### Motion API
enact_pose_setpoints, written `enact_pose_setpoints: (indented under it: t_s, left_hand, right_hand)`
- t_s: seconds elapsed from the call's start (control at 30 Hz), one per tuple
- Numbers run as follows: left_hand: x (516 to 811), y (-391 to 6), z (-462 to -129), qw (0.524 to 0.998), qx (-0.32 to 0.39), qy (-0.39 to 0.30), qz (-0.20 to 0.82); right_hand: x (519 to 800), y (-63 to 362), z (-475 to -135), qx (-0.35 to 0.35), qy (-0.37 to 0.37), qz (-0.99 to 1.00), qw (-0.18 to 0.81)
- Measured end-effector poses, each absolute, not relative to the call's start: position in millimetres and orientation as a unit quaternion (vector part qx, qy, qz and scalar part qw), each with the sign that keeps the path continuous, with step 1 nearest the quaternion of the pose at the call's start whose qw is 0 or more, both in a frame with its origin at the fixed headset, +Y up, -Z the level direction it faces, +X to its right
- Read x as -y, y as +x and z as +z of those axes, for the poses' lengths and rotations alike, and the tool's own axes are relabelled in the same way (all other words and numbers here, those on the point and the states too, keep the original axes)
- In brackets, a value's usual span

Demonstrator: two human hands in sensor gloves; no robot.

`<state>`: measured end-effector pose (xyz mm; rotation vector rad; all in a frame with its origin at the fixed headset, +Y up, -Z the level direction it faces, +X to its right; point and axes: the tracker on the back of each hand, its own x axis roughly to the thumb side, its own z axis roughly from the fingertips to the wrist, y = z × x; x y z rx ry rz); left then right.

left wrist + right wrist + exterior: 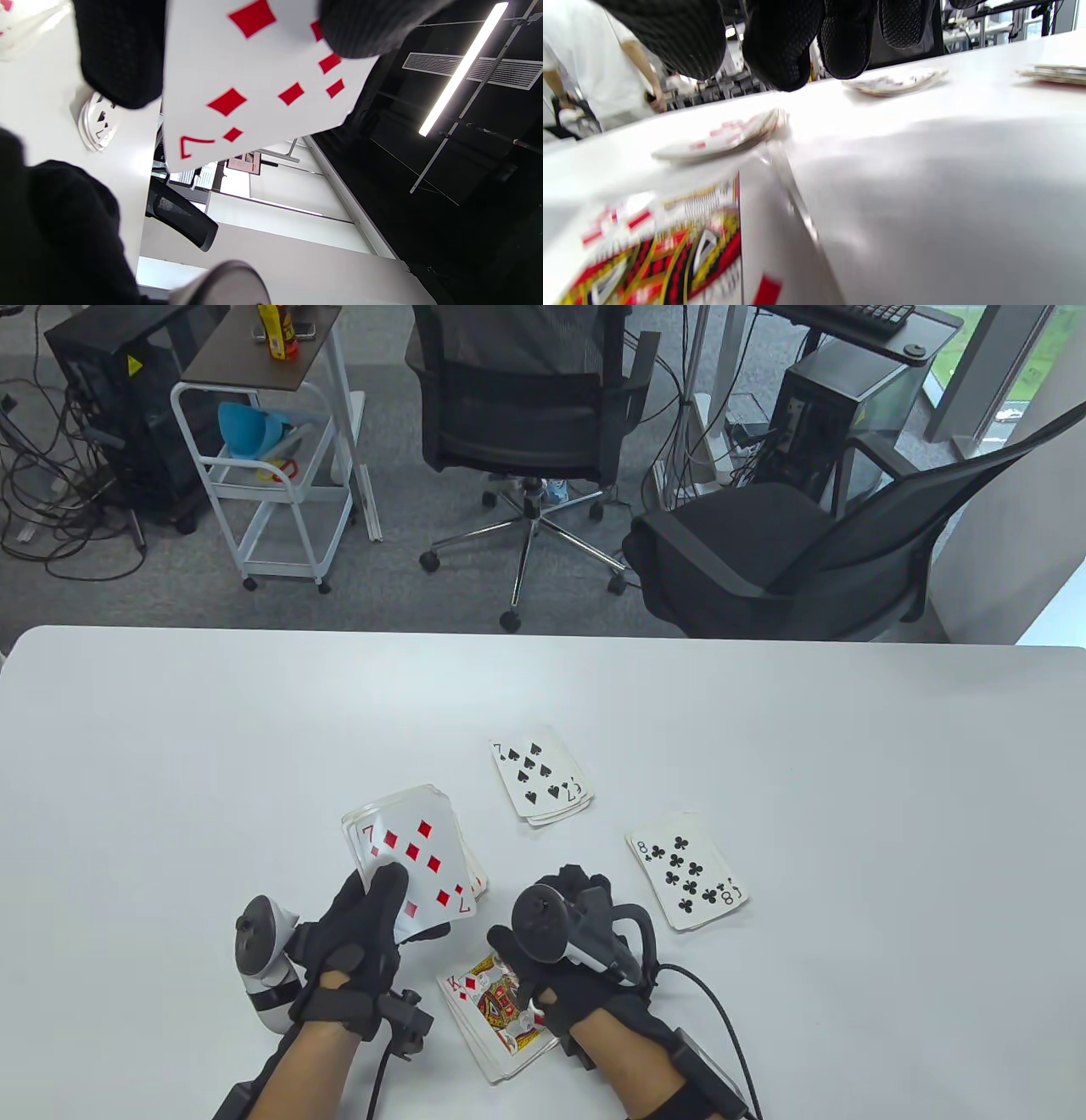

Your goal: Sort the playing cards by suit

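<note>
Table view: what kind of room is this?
Probably an office or lab workspace. Behind the white table stand two office chairs, PC towers with loose cables on a grey carpet, and a small white cart. The left hand holds cards over the table.

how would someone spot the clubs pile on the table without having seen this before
Start at the white table and find the right hand near its front edge. The clubs pile lies just beyond and to its right, topped by a black eight; the other black pile shows spades.
</note>
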<state>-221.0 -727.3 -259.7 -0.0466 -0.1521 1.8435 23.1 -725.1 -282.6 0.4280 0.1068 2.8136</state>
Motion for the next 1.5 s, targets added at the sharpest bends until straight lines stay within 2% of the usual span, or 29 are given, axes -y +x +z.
enact_pose_setpoints:
  t_s: [0.13,0.27,0.37,0.53,1.1,1.5]
  left_hand:
    - [729,-217,-260,0.608,0.068,-0.037,0.79]
    - [731,-211,-260,0.621,0.072,-0.059,0.778]
    - [734,-206,-260,0.633,0.072,-0.074,0.768]
    - [739,-197,-261,0.653,0.083,-0.112,0.744]
    - [743,-184,-258,0.673,0.092,-0.116,0.724]
    - [752,-184,-260,0.641,0.084,-0.135,0.751]
  right_hand:
    - [711,40,-283,0.026,0.141,0.957,0.25]
    - [695,55,-278,0.124,0.138,0.926,0.328]
    - [688,64,-275,0.162,0.137,0.893,0.396]
    - [685,64,-273,0.156,0.14,0.877,0.432]
    - [689,58,-270,0.163,0.137,0.889,0.405]
    - [687,58,-271,0.165,0.157,0.872,0.434]
